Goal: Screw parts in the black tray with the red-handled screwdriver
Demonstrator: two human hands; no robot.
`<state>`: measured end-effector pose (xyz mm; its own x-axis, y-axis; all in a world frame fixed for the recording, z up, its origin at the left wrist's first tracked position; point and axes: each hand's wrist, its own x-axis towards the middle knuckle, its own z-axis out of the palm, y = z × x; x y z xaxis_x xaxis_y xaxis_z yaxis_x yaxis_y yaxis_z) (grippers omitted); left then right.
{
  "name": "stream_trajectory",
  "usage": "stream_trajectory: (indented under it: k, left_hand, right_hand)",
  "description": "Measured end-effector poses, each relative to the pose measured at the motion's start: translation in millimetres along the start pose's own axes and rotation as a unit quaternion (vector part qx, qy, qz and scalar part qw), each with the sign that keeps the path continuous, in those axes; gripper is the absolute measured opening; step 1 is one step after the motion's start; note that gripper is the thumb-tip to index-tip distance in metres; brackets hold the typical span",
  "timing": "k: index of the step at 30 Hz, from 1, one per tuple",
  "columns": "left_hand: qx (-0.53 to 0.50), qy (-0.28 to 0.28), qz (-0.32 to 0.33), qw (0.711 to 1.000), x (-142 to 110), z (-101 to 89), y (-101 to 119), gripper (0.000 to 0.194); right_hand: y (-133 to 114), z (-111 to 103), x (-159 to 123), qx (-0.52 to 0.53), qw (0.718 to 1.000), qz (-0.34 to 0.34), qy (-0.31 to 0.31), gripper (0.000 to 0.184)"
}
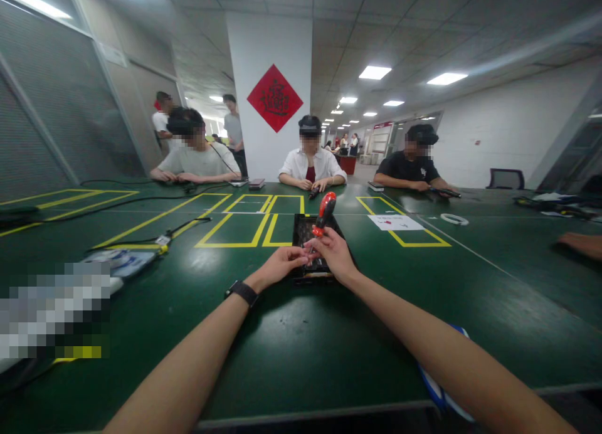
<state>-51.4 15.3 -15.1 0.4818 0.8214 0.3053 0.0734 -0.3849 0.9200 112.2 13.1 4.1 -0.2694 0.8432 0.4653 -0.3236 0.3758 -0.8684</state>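
A screwdriver (pixel 325 212) with a red and black handle stands nearly upright, its handle leaning slightly to the right. Its shaft runs down among my fingertips. My right hand (pixel 333 252) is closed on it just below the handle. Beside it, my left hand (pixel 283 263) pinches its fingers together near the lower end of the shaft; whatever lies between them is hidden. Both hands are over a black tray-like case (pixel 301 226), which lies on the green table (pixel 282 340). Small parts seem to lie in the case, too small to name.
Yellow tape (pixel 230 245) marks rectangles on the table. A white sheet of paper (pixel 395 222) and a white ring (pixel 454 219) lie to the right. Cables (pixel 155 239) and a bag-like item (pixel 125 260) are at the left. Several people sit across the table; another person's hand (pixel 580 243) shows at right.
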Motion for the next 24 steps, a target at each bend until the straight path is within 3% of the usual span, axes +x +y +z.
stream_trajectory:
  k: [6, 15, 24]
  left_hand:
    - [0.007, -0.018, 0.0, 1.0, -0.4, 1.4, 5.3, 0.027]
    - [-0.021, 0.037, -0.006, 0.999, 0.9, 5.7, 0.7, 0.027]
    - [-0.034, 0.005, -0.004, 0.999, 0.8, 2.9, 1.1, 0.027]
  right_hand:
    - [-2.0, -1.2, -0.6, 0.04, 0.999, 0.005, -0.006, 0.041]
    - [-0.7, -2.0, -0.2, 0.007, 1.0, -0.018, 0.003, 0.036]
    - [-3.7, -1.4, -1.7, 0.029, 0.999, -0.006, -0.016, 0.042]
